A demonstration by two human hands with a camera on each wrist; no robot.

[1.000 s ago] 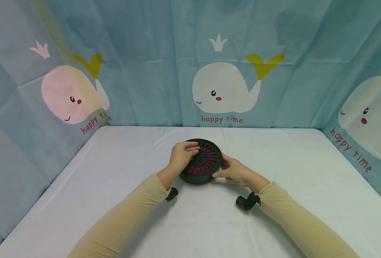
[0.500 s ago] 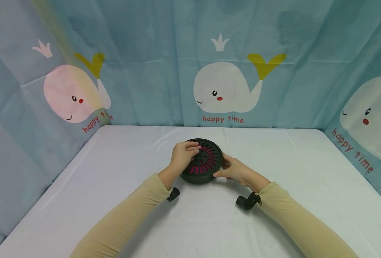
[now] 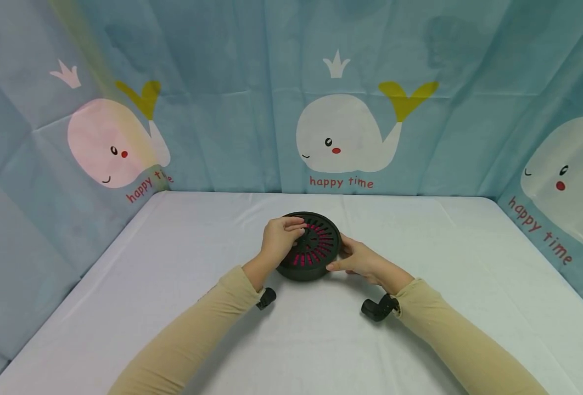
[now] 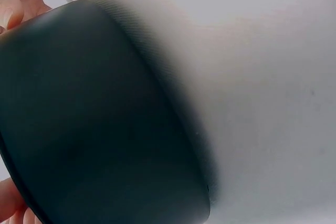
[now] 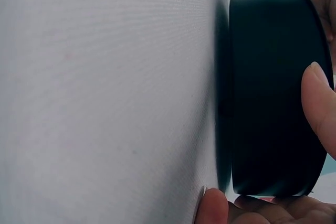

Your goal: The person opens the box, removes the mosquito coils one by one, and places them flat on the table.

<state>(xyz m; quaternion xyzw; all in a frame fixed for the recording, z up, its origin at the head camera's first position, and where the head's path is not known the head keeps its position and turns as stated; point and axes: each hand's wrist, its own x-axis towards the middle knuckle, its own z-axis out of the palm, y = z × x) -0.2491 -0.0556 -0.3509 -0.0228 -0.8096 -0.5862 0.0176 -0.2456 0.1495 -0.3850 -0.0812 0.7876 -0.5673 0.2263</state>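
Observation:
A round black box [image 3: 303, 273] with a slotted lid [image 3: 321, 249] sits on the white table. Pink shows through the slots. At the lid's centre, my left hand [image 3: 278, 237] pinches a small dark part with thumb and fingers, which largely hide it. My right hand [image 3: 363, 260] grips the box's right side, thumb at the front and fingers round behind. The left wrist view is mostly filled by the box's smooth side [image 4: 100, 114]. In the right wrist view, the right thumb [image 5: 317, 100] presses on the box wall near the rim.
A white cloth covers the table [image 3: 173, 252]. Blue curtains [image 3: 232, 137] printed with whales enclose the back and both sides. Black wrist cameras [image 3: 377, 308] hang under both sleeves, close to the table.
The view has shifted slightly. My hands and the box keep almost the same places; the slots visible through the lid show a slightly different pink pattern.

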